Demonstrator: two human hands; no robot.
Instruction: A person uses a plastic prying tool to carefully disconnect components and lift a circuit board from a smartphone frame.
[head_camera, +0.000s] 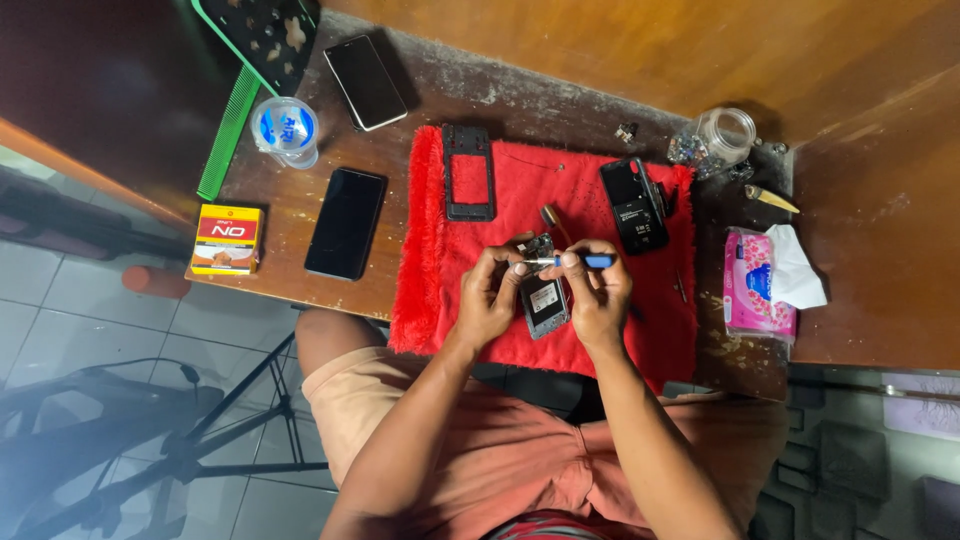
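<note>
At my desk (560, 100), I steady an opened phone (545, 300) with my left hand (487, 300), fingers curled around its left side, above the near edge of the red cloth (500, 200) spread over the desk's middle. My right hand (597, 290) is clamped on a small blue-handled screwdriver (572, 262), its metal tip pointing left toward the top of the phone, where my left fingertips meet it.

On the cloth's far edge lies a black phone frame (468, 170), and toward its far right corner a dark phone body with red trim (634, 205). A thin brush (555, 225) rests on the cloth just beyond my hands.

Off the cloth to the left, a black phone (345, 222) lies face up, with another phone (365, 82) nearer the desk's far edge. A plastic cup with a blue-and-white lid (285, 130) sits between them, beside a green comb (227, 133). A yellow-and-red small box (227, 239) sits at the desk's left corner. At the far right stand a glass jar (725, 135) and a pink tissue pack (758, 285).
</note>
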